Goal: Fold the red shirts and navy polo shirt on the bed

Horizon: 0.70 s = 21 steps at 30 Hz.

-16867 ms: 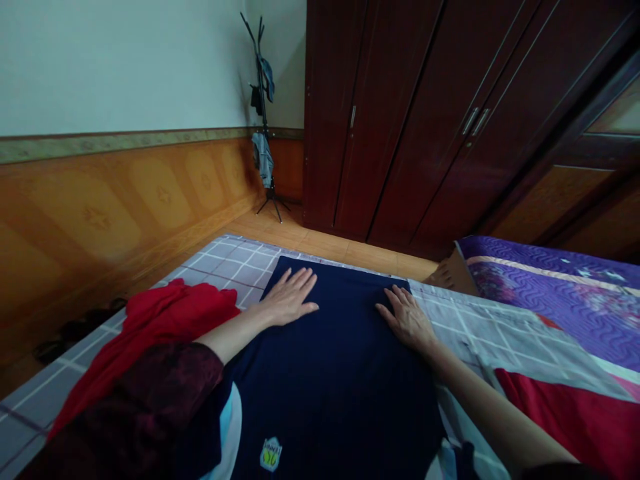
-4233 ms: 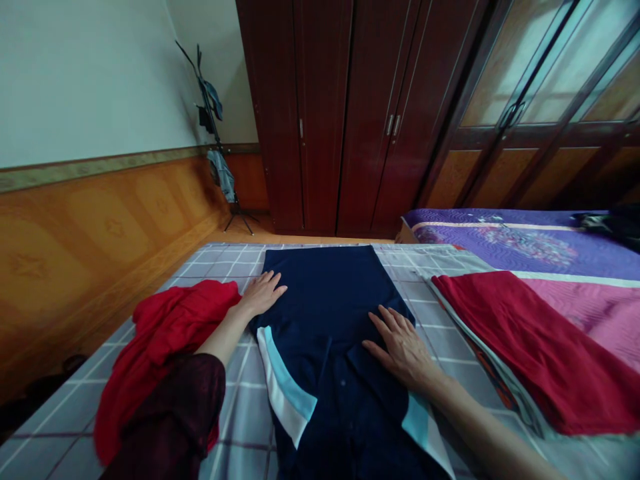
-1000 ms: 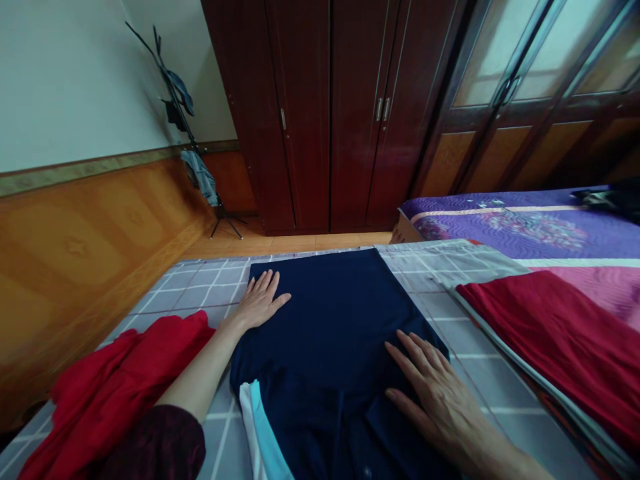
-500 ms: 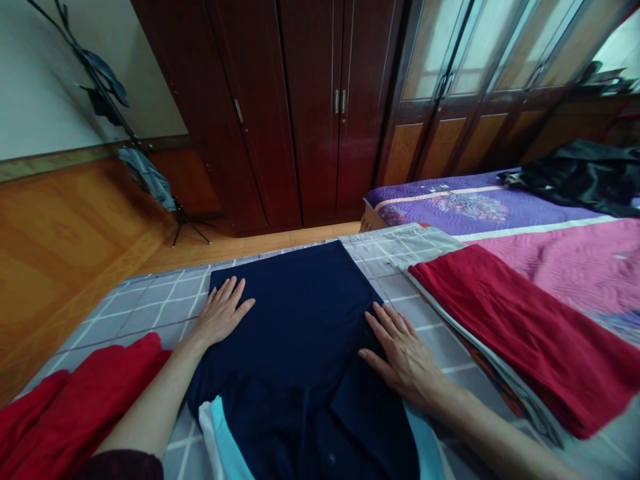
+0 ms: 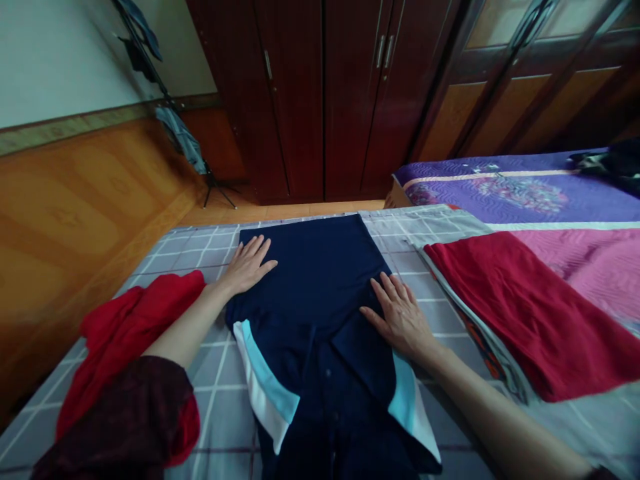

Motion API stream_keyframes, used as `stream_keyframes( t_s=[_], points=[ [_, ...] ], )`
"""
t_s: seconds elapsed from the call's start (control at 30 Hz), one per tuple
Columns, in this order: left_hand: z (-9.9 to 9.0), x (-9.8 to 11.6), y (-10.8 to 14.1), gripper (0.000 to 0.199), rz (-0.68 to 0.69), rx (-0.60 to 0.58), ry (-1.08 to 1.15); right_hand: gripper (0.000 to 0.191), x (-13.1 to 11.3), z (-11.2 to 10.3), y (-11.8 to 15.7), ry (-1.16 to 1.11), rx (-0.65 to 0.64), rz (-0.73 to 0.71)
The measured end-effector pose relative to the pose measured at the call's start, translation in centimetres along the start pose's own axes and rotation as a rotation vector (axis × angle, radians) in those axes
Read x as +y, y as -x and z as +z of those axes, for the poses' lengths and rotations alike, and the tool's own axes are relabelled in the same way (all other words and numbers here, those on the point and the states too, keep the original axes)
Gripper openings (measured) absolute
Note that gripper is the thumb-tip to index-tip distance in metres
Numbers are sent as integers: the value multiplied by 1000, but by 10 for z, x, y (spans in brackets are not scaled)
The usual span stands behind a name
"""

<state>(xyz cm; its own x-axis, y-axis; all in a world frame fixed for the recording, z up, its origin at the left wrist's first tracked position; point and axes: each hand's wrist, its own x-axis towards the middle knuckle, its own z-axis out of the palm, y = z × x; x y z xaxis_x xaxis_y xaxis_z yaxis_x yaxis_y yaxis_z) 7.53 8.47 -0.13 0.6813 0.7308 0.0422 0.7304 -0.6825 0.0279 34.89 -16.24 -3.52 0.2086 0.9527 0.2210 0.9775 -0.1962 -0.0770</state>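
A navy shirt [image 5: 310,280] with light-blue and white side panels lies spread on the checked bedsheet [image 5: 215,380], its buttoned front toward me and one end folded over. My left hand [image 5: 250,265] rests flat on its far left edge, fingers stretched out. On the right edge, farther toward me, my right hand [image 5: 397,313] lies flat with its fingers spread. Neither hand grips the cloth. Beneath my left forearm and dark sleeve is a crumpled red garment [image 5: 135,313].
To the right lies a folded red cloth [image 5: 530,313] on a stack of folded fabric. Beyond it is a bed with a purple cover [image 5: 450,183] and dark clothing [image 5: 613,167]. A dark red wardrobe [image 5: 295,107] stands ahead, and a coat stand [image 5: 165,93] at the left wall.
My view has tilted down and shifted left, so more of the shirt's near part and the crumpled red garment shows. Both hands stay flat on the navy shirt, at nearly the same spots.
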Motion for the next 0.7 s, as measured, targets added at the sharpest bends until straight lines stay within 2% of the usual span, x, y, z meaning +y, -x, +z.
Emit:
stream_keyframes(
  t_s=[0.07,0.13,0.2,0.3,0.37,0.43,0.57,0.7],
  points=[
    [-21,26,32,69,158,26,11,69,0,0,0,-4,1,-8],
    [-33,55,70,71,326,-10,31,68,0,0,1,-9,-1,-15],
    [-31,80,107,76,464,-81,60,68,-1,-1,1,-8,-6,-17],
    [-12,98,145,80,514,-148,109,68,-2,-2,1,-6,-8,-22],
    [0,100,157,78,490,-152,133,68,-2,-2,1,-14,-2,-23],
    [4,102,161,78,465,-143,160,67,-2,-2,1,-33,2,-18],
    [-8,119,170,85,510,-157,215,66,-1,-1,1,-61,6,-17],
    [-23,143,189,74,629,-185,304,67,-1,-2,1,-43,2,-26]
  ],
)
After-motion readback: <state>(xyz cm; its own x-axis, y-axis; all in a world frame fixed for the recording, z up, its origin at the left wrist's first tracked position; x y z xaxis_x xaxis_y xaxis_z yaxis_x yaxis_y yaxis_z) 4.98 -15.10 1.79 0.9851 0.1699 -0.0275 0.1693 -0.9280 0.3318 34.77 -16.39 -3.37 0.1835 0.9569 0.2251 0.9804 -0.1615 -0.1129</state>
